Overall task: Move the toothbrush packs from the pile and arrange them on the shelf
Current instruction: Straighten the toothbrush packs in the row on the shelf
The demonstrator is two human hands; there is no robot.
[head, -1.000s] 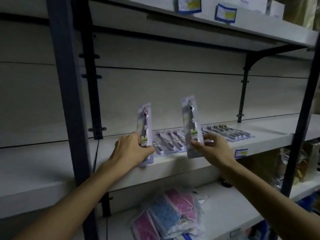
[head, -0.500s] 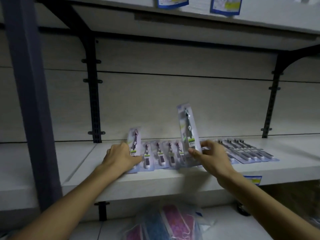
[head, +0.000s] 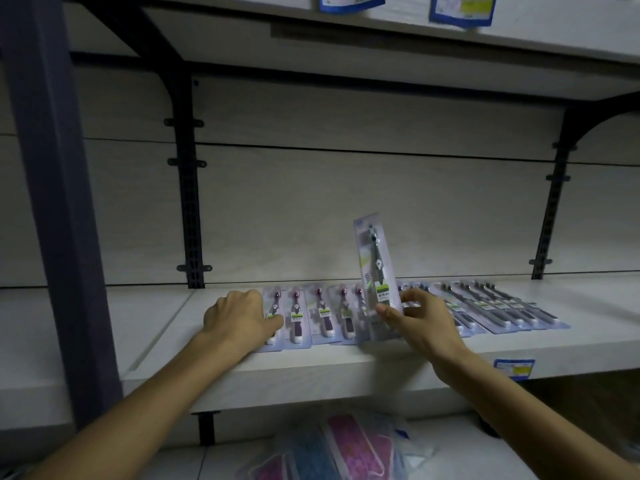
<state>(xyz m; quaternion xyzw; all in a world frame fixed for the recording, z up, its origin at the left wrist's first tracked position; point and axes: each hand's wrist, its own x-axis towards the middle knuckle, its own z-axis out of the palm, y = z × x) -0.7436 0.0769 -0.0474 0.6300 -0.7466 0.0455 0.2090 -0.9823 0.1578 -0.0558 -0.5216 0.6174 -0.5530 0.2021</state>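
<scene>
A row of toothbrush packs (head: 323,315) with purple brushes lies flat on the white shelf (head: 311,367). My left hand (head: 239,317) rests on the leftmost pack (head: 273,315), fingers curled over its lower part as it lies on the shelf. My right hand (head: 420,320) pinches a grey toothbrush pack (head: 375,268) by its lower end and holds it upright above the row. More grey packs (head: 498,306) lie overlapped to the right.
A dark upright post (head: 52,202) stands at the left, black brackets (head: 188,202) against the back wall. The upper shelf carries blue price tags (head: 460,8). A plastic bag of pink and blue items (head: 332,448) sits on the lower shelf.
My left hand lowered its purple pack from upright down flat onto the shelf at the row's left end. The right hand kept its grey pack upright. The camera moved lower and closer.
</scene>
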